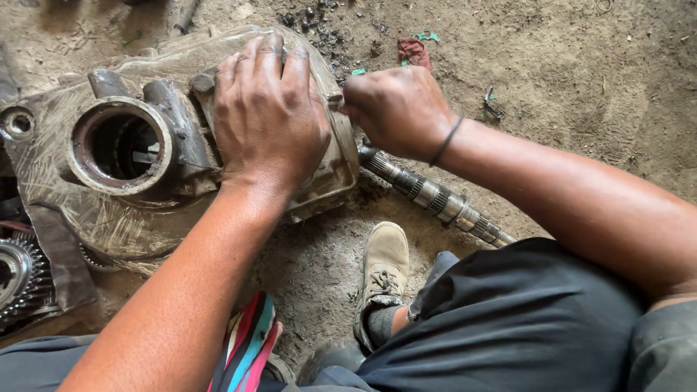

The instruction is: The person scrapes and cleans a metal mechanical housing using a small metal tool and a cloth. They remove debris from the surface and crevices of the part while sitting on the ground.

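Left hand [268,116] flat, open, pressing dirty gearbox case [109,210]. Right hand [396,109] closed, gripping small tool, hidden. Splined shaft [435,197] lies near right, out of case.

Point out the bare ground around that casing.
Free: dirt right of the right hand, beyond the splined steel shaft. Crowded: left hand covers the grimy metal casing; toothed gear lower left; tan shoe below.
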